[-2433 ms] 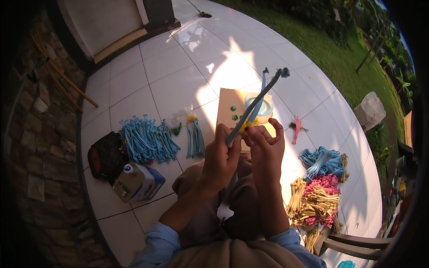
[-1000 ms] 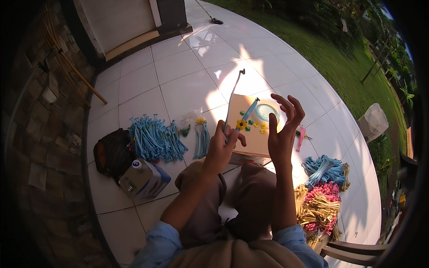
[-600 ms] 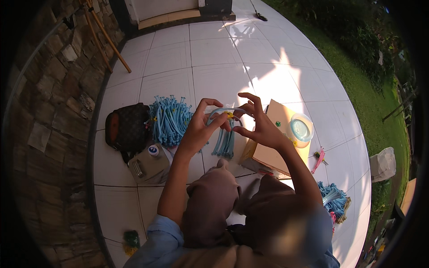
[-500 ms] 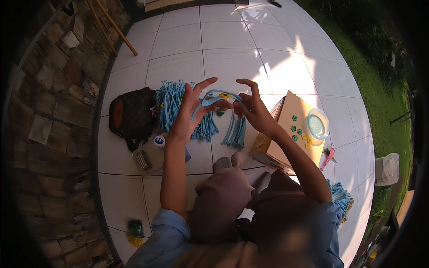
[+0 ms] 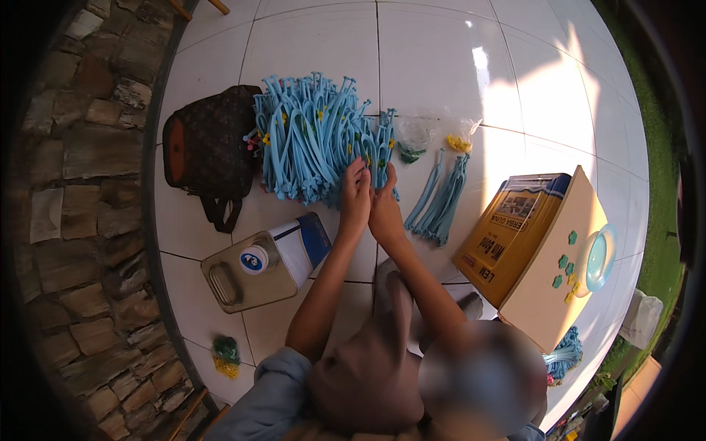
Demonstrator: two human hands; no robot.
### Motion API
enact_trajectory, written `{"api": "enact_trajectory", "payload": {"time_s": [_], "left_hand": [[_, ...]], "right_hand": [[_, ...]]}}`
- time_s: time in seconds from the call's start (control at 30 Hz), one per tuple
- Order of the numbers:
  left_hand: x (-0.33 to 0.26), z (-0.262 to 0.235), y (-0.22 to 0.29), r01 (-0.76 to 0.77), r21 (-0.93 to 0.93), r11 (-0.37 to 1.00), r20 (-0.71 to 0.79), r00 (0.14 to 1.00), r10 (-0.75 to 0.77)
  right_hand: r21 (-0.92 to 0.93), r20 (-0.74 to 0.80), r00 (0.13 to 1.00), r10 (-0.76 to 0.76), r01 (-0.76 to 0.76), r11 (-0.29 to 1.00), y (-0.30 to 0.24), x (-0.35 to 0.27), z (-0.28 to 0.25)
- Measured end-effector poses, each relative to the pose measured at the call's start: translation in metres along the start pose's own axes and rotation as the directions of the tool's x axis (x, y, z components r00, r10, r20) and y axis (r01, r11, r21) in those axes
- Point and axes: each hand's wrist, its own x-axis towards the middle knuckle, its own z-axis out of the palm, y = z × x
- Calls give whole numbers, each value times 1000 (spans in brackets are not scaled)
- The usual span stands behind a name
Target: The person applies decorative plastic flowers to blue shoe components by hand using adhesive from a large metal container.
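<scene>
Daylight, strong sun from upper right. Hard bright patch on the white tile floor (image 5: pixel 515 95), near blown out, mild glare streak at its top. Left half in even shade; stone wall (image 5: pixel 81 184) dim but readable. Soft shadows under the blue strap pile (image 5: pixel 309 140) and the box (image 5: pixel 544 257). Heavy fisheye: tile joints bow, black vignette all round the rim. Centre sharp; blurred patch at bottom centre-right, lower edge soft.

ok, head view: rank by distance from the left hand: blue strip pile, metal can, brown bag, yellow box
From the left hand:
1. Blue strip pile, under its fingertips, just ahead.
2. Metal can, near-left on the floor.
3. Brown bag, far left, beyond the pile.
4. Yellow box, off to the right.
The last two are close to call.
</scene>
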Motion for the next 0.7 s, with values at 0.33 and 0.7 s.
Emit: {"api": "enact_trajectory", "payload": {"time_s": [0.33, 0.7], "left_hand": [[6, 74, -41, -317, 353, 880, 267, 936, 230], [-7, 77, -23, 169, -132, 977, 330, 937, -118]], "right_hand": [[-283, -413, 898, -149, 29, 959, 52, 12, -78], [70, -435, 888, -147, 196, 978, 29, -9, -83]]}}
